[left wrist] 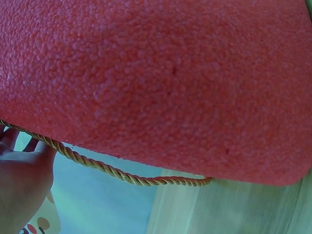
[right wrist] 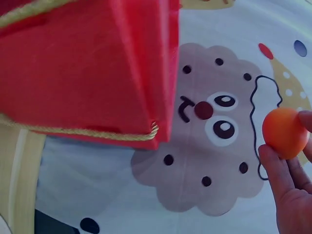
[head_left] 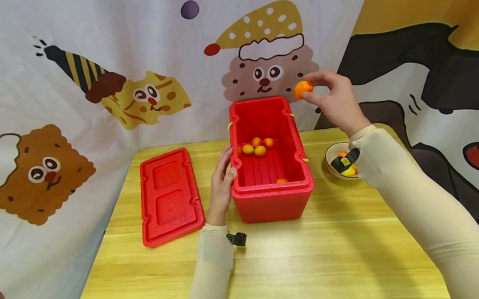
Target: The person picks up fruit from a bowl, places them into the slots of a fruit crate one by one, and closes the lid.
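Orange up in the air, poised just past the far right corner of the red box!

The right hand [head_left: 335, 101] pinches a small orange fruit [head_left: 303, 89] between thumb and fingertips, held high beside the far rim of the open red foam box [head_left: 271, 201], which stands mid-table. The left hand [head_left: 221, 181] rests flat against the box's left wall, fingers straight and together, thumb hooked over the rim. Inside the box, four fruits [head_left: 257, 146] cluster at the far end and one more [head_left: 282, 180] lies by the near wall, so I'd judge the loading well under way. The bowl [head_left: 331, 162] toward the table's right edge has a few pieces left. The red lid [head_left: 169, 196] lies flat on the table left of the box, and closing up looks some way off.
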The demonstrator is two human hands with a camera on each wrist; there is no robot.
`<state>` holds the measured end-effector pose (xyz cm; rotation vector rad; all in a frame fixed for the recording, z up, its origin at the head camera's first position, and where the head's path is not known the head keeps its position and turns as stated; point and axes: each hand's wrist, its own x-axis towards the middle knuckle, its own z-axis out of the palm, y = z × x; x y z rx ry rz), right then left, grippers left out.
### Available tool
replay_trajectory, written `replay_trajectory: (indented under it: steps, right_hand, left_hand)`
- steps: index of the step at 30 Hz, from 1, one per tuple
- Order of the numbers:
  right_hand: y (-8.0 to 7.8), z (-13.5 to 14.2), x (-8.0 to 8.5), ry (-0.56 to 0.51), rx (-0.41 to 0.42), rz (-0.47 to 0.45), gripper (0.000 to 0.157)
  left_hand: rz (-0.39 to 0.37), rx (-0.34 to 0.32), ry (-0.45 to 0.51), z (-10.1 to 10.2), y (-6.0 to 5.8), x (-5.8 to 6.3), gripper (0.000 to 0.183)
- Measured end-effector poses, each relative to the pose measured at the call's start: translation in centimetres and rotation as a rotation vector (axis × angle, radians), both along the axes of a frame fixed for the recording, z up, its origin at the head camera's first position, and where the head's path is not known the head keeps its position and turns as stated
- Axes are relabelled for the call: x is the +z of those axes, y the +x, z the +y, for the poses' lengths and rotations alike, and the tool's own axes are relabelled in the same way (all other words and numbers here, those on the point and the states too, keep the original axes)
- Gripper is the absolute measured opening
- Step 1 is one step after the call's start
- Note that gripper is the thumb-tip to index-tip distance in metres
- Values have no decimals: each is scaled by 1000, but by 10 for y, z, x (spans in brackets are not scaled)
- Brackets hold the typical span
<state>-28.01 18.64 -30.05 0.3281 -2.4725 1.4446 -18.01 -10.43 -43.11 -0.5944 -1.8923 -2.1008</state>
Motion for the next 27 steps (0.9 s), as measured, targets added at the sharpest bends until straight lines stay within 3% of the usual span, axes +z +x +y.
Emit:
replay_trajectory:
  steps: [5, 12, 17, 20, 24, 27]
  right_hand:
    - [-3, -7, 9, -25, 0, -2, 37]
    - [-11, -23, 17, -9, 62, -68, 38]
    - [-21, -40, 17, -4, 122, -126, 40]
    - [-27, -49, 14, 73, 139, -151, 39]
    - [-34, -56, 9, 172, 159, -168, 37]
    - [-37, -60, 9, 189, 169, -169, 39]
  left_hand:
    - [6, 2, 7, 2, -1, 2, 54]
    - [18, 8, 8, 1, -3, 1, 55]
    - [9, 20, 5, -3, -12, -16, 54]
    - [11, 28, 9, -5, -17, -28, 54]
    - [16, 21, 11, -4, -17, -32, 56]
    - [18, 24, 7, -2, -16, -32, 56]
